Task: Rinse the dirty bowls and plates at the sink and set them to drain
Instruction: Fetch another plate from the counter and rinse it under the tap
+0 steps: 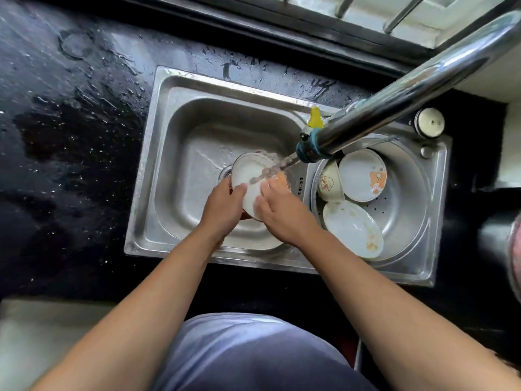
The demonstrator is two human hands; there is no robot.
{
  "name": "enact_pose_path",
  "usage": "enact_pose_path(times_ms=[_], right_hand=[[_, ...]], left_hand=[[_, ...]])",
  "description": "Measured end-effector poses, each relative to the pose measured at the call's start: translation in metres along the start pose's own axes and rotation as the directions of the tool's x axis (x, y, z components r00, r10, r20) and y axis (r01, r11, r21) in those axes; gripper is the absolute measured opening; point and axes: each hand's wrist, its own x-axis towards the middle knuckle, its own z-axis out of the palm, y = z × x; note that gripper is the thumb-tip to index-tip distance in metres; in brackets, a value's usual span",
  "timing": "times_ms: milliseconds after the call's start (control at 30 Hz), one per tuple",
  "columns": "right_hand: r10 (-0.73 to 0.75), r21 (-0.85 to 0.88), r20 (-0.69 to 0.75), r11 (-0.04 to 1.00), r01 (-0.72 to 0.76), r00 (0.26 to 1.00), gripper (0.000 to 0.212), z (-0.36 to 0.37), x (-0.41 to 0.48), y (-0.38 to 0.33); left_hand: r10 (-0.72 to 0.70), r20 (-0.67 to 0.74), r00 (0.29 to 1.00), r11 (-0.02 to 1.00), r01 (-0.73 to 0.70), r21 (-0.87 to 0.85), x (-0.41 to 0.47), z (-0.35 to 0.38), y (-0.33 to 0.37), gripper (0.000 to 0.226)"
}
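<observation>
A white plate is held tilted over the large left basin of the steel sink, under running water from the faucet. My left hand grips the plate's lower left edge. My right hand holds its right side, fingers on the face. In the round right basin lie a cream bowl with a cartoon print, a white plate with a bear print, and a white plate smeared with orange food.
The black countertop left of the sink is wet with puddles. A white knob sits on the sink's far right corner. A window ledge runs behind. A dark metal object stands at the right edge.
</observation>
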Motion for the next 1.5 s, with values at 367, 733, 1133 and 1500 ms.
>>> enact_pose_path(times_ms=[367,733,1133,1500], right_hand=[[0.015,0.152,0.034,0.988,-0.02,0.999,0.05,0.011,0.014,-0.02],[-0.143,0.174,0.097,0.977,0.125,0.985,0.052,0.016,0.019,-0.024],[-0.281,-0.227,0.074,0.929,0.291,0.957,0.06,0.001,0.011,0.007],[-0.038,0.186,-0.212,0.979,0.079,0.976,0.059,-0.021,-0.003,0.015]], left_hand=[[0.063,-0.09,0.994,0.981,-0.045,0.19,-0.006,0.013,-0.008,0.046],[-0.048,-0.119,0.992,0.998,0.054,0.045,-0.011,-0.003,-0.004,0.059],[-0.258,-0.145,0.955,0.88,0.17,-0.442,0.011,-0.015,0.003,0.019],[-0.426,0.019,0.905,0.627,0.31,-0.715,0.0,-0.03,-0.003,0.044]])
